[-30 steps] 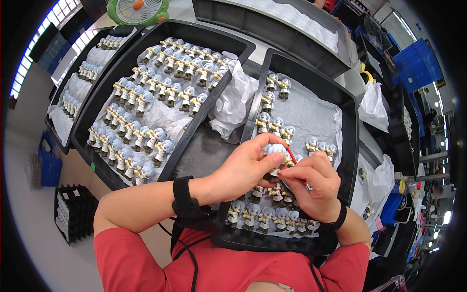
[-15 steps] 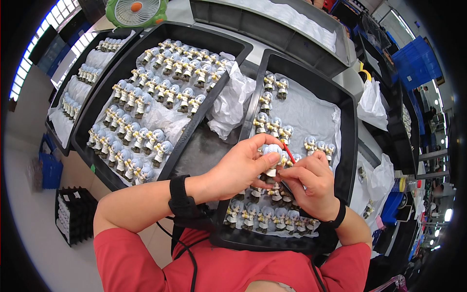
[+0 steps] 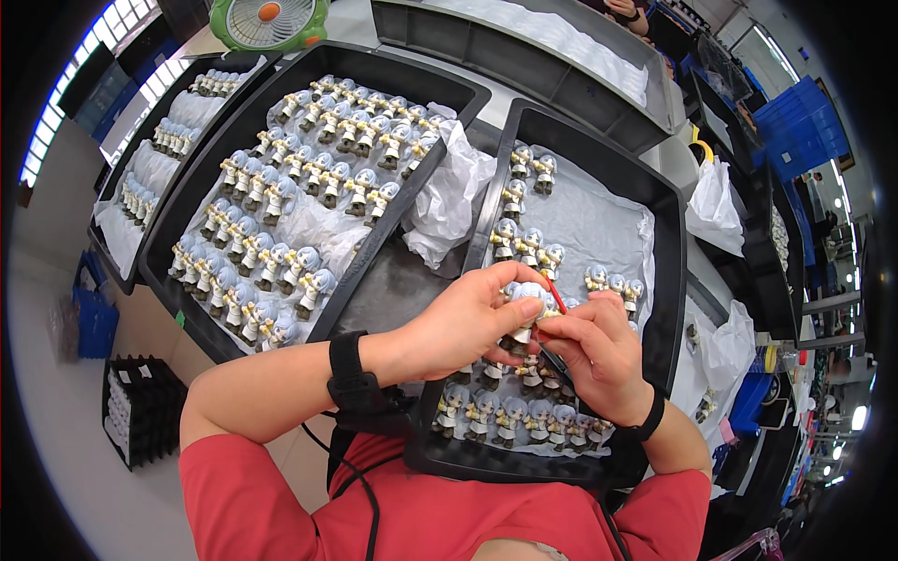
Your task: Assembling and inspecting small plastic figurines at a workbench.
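My left hand (image 3: 472, 313) is closed around a small figurine (image 3: 520, 318) with pale blue-grey hair, a white coat and dark feet. Meeting it from the right, my right hand (image 3: 599, 351) pinches a thin red stick-like tool (image 3: 556, 295) whose tip lies close to the figurine. A slim dark piece shows below the right fingers; whether it belongs to the same tool I cannot tell. Both hands are over a black tray (image 3: 672, 280) lined with white sheeting, where similar figurines (image 3: 510, 416) lie in rows. My fingers hide part of the held figurine.
Left of my hands, a larger black tray (image 3: 374, 234) holds several rows of like figurines, with another tray (image 3: 98, 220) beyond it. Crumpled white wrapping (image 3: 449, 201) lies between trays. A grey bin (image 3: 524, 79) and a green fan (image 3: 313, 26) stand at the back. Another person's hand (image 3: 622, 9) shows far off.
Both hands stay over the tray, with the figurine still in the left and the red tool in the right. The view and fingers have shifted only slightly.
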The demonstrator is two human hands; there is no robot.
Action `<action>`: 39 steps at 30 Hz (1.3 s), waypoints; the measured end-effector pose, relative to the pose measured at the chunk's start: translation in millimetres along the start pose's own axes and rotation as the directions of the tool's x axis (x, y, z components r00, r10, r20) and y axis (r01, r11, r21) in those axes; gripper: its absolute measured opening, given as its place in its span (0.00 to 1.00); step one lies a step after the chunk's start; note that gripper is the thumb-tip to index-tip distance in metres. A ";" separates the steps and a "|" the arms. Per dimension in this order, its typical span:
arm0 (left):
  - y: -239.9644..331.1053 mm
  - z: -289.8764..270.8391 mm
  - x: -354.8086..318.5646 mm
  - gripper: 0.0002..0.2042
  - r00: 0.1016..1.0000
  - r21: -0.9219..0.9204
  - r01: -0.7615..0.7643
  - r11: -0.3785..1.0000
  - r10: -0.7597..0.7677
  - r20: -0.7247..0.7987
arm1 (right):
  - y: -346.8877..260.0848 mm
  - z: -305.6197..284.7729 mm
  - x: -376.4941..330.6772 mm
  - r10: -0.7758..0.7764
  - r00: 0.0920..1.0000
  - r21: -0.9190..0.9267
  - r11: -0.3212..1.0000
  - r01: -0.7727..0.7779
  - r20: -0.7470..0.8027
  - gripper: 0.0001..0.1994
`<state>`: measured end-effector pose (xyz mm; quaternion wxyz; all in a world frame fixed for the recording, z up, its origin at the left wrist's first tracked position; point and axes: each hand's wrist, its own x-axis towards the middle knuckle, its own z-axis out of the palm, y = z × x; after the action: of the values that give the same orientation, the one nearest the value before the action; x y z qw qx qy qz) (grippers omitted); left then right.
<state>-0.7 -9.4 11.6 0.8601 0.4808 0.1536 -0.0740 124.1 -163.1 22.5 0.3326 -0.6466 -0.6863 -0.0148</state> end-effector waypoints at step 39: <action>-2.4 2.6 2.8 0.14 1.000 0.140 0.020 0.990 -0.023 0.019 | -7.4 5.7 -1.5 -0.059 0.998 -0.136 0.989 0.059 -0.001 0.12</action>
<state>1.8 -12.9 10.1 0.8249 0.5375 0.1443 -0.0988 114.8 -163.0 20.4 0.2889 -0.6471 -0.7017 -0.0729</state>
